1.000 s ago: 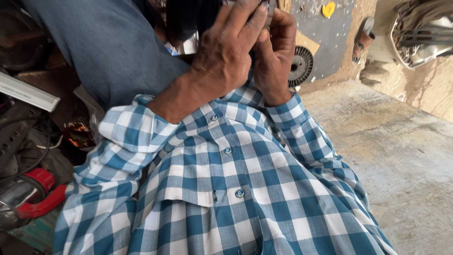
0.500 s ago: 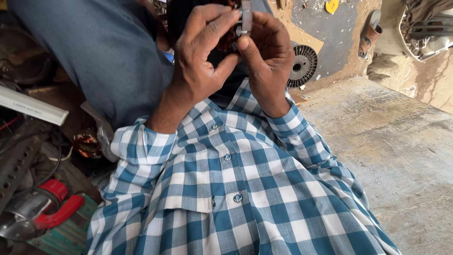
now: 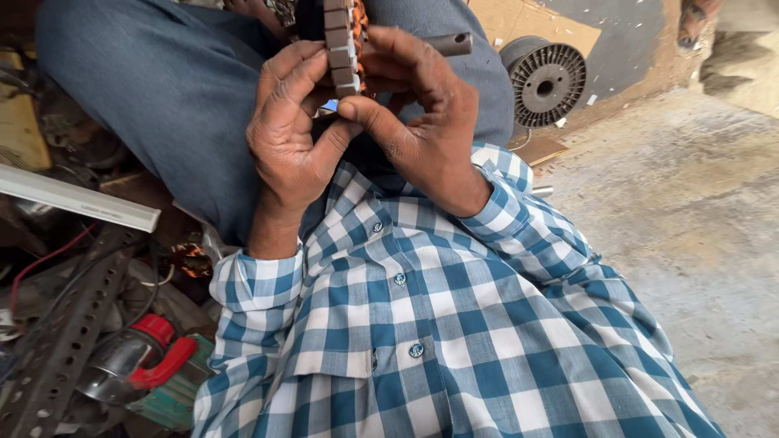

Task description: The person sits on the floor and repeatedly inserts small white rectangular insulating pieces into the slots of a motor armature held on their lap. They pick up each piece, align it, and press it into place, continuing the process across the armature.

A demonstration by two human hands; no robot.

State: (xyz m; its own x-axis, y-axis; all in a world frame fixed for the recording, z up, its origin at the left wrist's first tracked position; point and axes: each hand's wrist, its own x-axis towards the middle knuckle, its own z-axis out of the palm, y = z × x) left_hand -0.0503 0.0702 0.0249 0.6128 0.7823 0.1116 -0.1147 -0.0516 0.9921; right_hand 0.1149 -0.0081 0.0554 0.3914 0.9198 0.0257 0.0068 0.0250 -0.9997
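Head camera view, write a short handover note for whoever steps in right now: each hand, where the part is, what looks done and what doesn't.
Left hand: fingers curled round the left side of the slotted metal motor core, thumb pressed near its lower end.
Right hand: grips the core from the right, thumb meeting the left thumb below it.
Core: held upright in front of the chest, copper winding showing on its right side, a steel shaft sticking out to the right.
Nearby: wire spool on the floor, red-handled tool lower left.
Done or left: cannot tell; the top of the core is out of view.
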